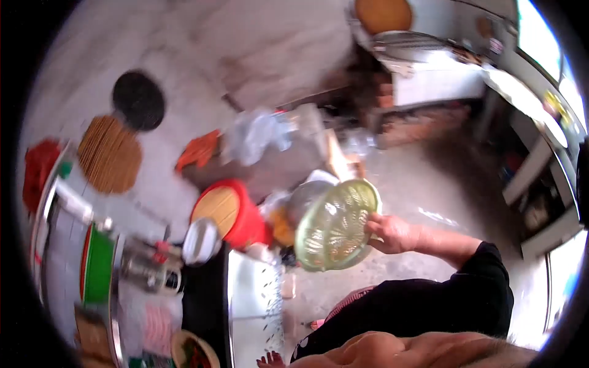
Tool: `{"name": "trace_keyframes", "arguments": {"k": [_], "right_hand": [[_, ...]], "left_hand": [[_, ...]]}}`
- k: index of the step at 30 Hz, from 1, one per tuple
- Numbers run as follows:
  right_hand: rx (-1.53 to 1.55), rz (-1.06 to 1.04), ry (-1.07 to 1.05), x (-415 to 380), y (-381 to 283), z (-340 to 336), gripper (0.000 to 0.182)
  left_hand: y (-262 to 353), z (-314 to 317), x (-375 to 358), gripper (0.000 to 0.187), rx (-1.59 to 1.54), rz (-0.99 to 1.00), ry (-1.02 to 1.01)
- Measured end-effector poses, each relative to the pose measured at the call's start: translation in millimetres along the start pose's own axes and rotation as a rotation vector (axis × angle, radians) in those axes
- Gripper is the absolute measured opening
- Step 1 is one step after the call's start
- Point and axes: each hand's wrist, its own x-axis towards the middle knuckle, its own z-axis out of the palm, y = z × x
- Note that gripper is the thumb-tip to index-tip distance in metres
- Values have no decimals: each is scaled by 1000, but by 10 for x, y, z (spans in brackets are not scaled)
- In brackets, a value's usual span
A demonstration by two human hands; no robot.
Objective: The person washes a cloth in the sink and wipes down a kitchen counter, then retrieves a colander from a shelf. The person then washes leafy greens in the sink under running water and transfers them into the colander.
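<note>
My right hand (pixel 392 233) grips the rim of a light green plastic colander (pixel 338 227). The colander is tilted, with its patterned holes showing, and is held out over the floor. Only the fingers of my left hand (pixel 270 360) show at the bottom edge; they are apart, beside the white tiled counter front (pixel 254 306), and hold nothing I can see. Beyond the colander stands a red bucket (pixel 246 208) with a round tan lid or board (pixel 216 210) on it. A white oval container (pixel 201 241) is close to the bucket.
Left of my hands is a dark countertop (pixel 205 306) with a bowl of food (pixel 195 351). Plastic bags (pixel 254 135) and an orange cloth or bag (pixel 199 150) lie by the wall. A white stove block (pixel 435 86) stands at the back right, and shelving (pixel 540 178) lines the right side.
</note>
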Motion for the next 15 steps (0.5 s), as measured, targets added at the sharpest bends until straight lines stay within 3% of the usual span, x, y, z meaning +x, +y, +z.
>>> {"name": "trace_keyframes", "arguments": {"k": [4,9,15], "right_hand": [[-25,489,110,-1907,708,-361,24],[-111,1046,382,-3586,747,-910,29],[-284,1226,817,-4539,925,-1145,29]], "left_hand": [[-373,1526,-39,41,272,-148,-187],[-892,3272,-146,41,574,-246,-421],[-1676,5001,-399,41,846,-302,-648]]}}
